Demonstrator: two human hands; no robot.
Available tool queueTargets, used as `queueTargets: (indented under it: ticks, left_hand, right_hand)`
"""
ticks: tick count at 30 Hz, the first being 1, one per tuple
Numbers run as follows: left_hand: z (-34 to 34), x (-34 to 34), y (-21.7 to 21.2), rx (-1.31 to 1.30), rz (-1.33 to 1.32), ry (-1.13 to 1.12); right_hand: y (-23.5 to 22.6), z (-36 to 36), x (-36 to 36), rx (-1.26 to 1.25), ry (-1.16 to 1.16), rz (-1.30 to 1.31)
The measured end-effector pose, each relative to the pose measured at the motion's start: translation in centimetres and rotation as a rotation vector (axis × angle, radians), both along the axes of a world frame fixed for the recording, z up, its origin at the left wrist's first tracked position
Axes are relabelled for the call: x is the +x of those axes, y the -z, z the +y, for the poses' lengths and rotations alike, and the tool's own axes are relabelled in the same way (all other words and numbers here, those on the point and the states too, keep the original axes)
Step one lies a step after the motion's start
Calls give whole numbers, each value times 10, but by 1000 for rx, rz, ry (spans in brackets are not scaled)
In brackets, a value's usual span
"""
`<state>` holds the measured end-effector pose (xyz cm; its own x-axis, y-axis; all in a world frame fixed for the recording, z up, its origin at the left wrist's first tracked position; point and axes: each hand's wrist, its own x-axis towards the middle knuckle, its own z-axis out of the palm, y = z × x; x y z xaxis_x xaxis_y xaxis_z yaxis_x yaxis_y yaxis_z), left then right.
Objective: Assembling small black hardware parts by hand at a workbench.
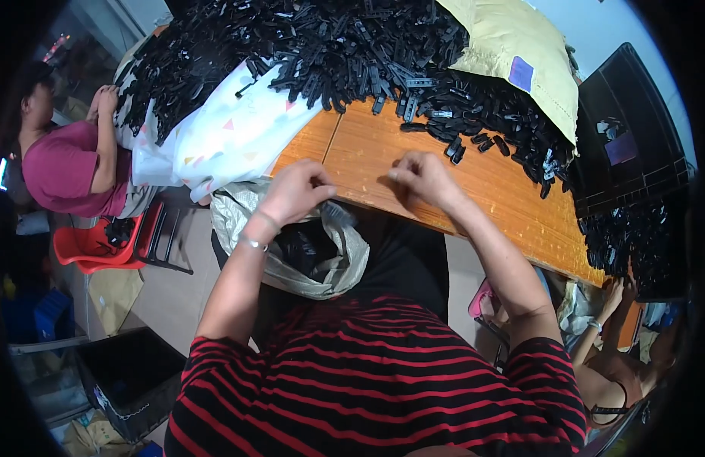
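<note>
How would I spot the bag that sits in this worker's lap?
Start at the orange wooden table heaped with small black plastic parts. Below its near edge, under the left hand, sits a crumpled grey sack. Unlike the white patterned bag nearby, it is plain, open-mouthed, dark inside.

Small black part (339,212), apparently over sack (345,266)

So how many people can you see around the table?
3. The wearer in a striped shirt sits at the wooden table; one person in a pink top sits at left; another sits lower right, partly hidden. More may be out of view.
</note>
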<state>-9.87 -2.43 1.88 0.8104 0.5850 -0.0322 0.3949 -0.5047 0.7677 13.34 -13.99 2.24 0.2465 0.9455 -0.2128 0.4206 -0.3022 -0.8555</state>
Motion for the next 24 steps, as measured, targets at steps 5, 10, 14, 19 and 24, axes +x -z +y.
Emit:
queueTargets:
  ticks: [5, 10, 14, 19, 24]
  left_hand:
    - [5, 40, -11, 241, -311, -187]
    - [32, 127, 8, 572, -272, -223]
    - [47, 151, 19, 665, -202, -272]
    - [39, 146, 25, 635, -200, -276]
    - [24, 122, 22, 249, -260, -307]
  right_hand:
    - [-8, 23, 24, 356, 230, -594]
    - [2, 38, 35, 178, 141, -896]
    - [0, 27, 28, 215, 116, -922]
    - [2, 15, 5, 236, 62, -752]
    - [4, 10, -9, 268, 25, -657]
